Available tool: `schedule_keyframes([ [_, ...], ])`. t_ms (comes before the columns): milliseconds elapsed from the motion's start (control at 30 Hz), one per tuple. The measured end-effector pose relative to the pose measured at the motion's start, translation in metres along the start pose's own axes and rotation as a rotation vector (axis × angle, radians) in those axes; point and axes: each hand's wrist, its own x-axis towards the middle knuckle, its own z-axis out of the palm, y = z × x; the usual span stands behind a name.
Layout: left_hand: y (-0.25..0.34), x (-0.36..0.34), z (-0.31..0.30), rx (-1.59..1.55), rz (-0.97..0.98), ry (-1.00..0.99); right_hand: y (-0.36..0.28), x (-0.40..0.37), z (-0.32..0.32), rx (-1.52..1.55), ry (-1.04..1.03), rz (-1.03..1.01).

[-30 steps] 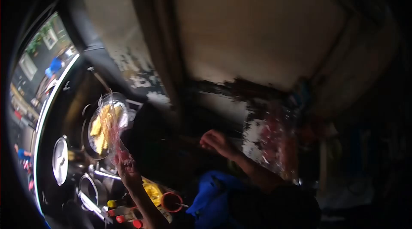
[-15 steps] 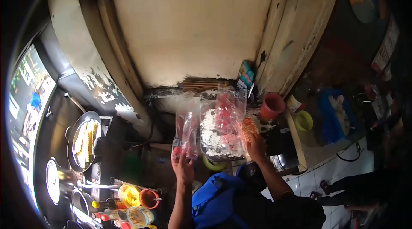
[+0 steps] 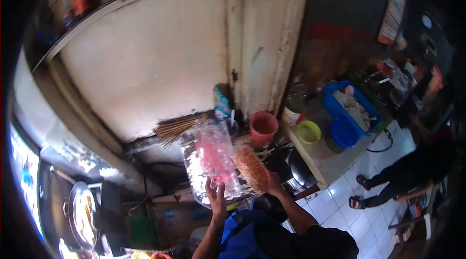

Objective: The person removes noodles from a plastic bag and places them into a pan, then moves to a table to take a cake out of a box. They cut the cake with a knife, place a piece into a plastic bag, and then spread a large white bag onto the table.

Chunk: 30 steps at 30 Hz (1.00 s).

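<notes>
My left hand (image 3: 217, 196) is closed on the near end of a clear plastic bag (image 3: 213, 154) with pink-red markings, its thumb and fingers pinching the film. The bag spreads over a worn board (image 3: 195, 179) with peeling white paint. To the right, my right hand (image 3: 273, 183) grips a clear-wrapped pack of orange-yellow noodles (image 3: 250, 167) by its near end. The pack tilts up and leftward, close beside the bag, and hides part of the board.
Thin brown sticks (image 3: 175, 129) lie behind the board. A red bucket (image 3: 264, 130), a green cup (image 3: 309, 132) and a blue basket (image 3: 335, 97) stand to the right. At left is a pan (image 3: 81, 213) with food. A person's legs (image 3: 388, 191) show at right.
My view has swung to the right. The left hand with its plastic has moved from beside the board to over it. The noodle pack stays in my right hand, now tilted more leftward.
</notes>
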Motion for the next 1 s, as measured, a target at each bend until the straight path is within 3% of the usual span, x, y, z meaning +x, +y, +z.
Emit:
schedule_keyframes([
  [100,-0.025,-0.005,0.01,-0.159,-0.136,-0.055,0.011,-0.005,-0.017,0.097,-0.006,0.088],
  [167,-0.022,-0.003,0.015,-0.236,-0.527,0.063,-0.008,-0.008,-0.051,0.719,-0.061,0.251],
  [233,-0.032,-0.009,0.019,-0.162,-0.505,0.044,-0.01,-0.011,-0.073,0.857,-0.09,0.369],
  [300,-0.055,-0.021,0.014,0.061,-0.354,-0.162,-0.017,-0.014,-0.094,1.084,-0.123,0.425],
  [333,-0.004,-0.001,0.021,0.088,-0.561,-0.123,-0.026,-0.015,-0.103,1.084,-0.13,0.431],
  [400,-0.011,-0.002,0.021,0.192,-0.507,-0.132,-0.041,-0.018,-0.114,1.304,-0.12,0.266],
  [500,-0.02,-0.006,0.015,0.333,-0.465,-0.081,-0.054,-0.02,-0.111,1.361,-0.114,0.236],
  [533,-0.028,-0.007,0.01,0.301,-0.32,-0.095,-0.046,-0.015,-0.102,1.61,-0.244,0.321],
  [567,-0.035,-0.007,0.005,0.272,-0.173,-0.106,-0.041,-0.016,-0.095,1.613,-0.282,0.311],
  [600,0.022,0.02,0.005,0.061,-0.472,-0.028,-0.056,-0.015,-0.1,1.769,-0.435,0.257],
  [633,0.024,0.019,-0.004,0.14,-0.243,-0.082,-0.073,-0.011,-0.104,1.917,-0.603,0.206],
  [700,0.06,0.052,-0.014,-0.376,-0.605,0.008,-0.115,-0.001,-0.106,1.996,-0.815,0.12],
  [800,0.078,0.078,-0.04,-0.911,-0.547,0.12,-0.159,0.004,-0.081,2.249,-1.202,0.368],
  [833,0.081,0.086,-0.053,-1.104,-0.514,0.156,-0.179,0.006,-0.074,2.219,-1.271,0.381],
  [900,0.123,0.092,-0.079,-1.254,-0.45,0.141,-0.217,0.007,-0.067,2.198,-1.637,0.49],
  [933,0.127,0.087,-0.093,-1.246,-0.41,0.182,-0.231,0.006,-0.058,2.176,-1.755,0.542],
  [1000,0.134,0.071,-0.116,-0.598,-0.158,0.363,-0.242,0.007,-0.028,2.107,-1.797,0.606],
])
